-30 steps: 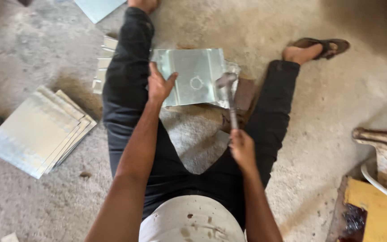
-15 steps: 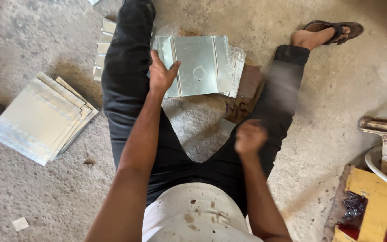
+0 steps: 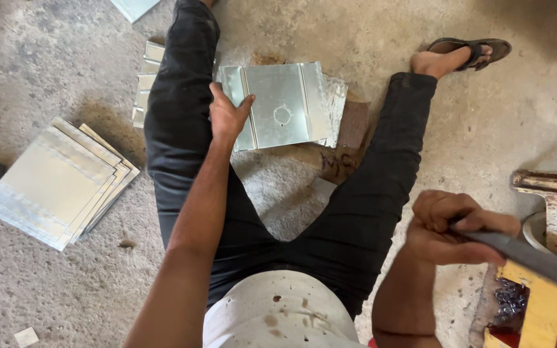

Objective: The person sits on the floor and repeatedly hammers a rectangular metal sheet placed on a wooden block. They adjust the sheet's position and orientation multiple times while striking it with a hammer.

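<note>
You have two hands in view. Your left hand (image 3: 227,116) presses on the left edge of one folded metal sheet (image 3: 283,106), fingers curled over its edge and thumb on top; the sheet lies on the floor between your legs, at 12 o'clock from your body. It has two raised folds and one circle marked near its middle. Your right hand (image 3: 456,227) is closed in a fist round the grey handle (image 3: 527,256) of one tool, raised at about 3 o'clock; the tool's head is out of view.

One stack of flat sheets (image 3: 59,180) lies at 9 o'clock; their number cannot be told. A second, smaller pile (image 3: 146,80) shows behind your left leg at 11 o'clock. One sandal (image 3: 472,48) is on your foot at 1 o'clock. A yellow wooden piece (image 3: 536,309) sits at 4 o'clock, a worn metal fixture (image 3: 552,187) above it.

The surface is a rough, dusty concrete floor (image 3: 53,283), mottled grey.
</note>
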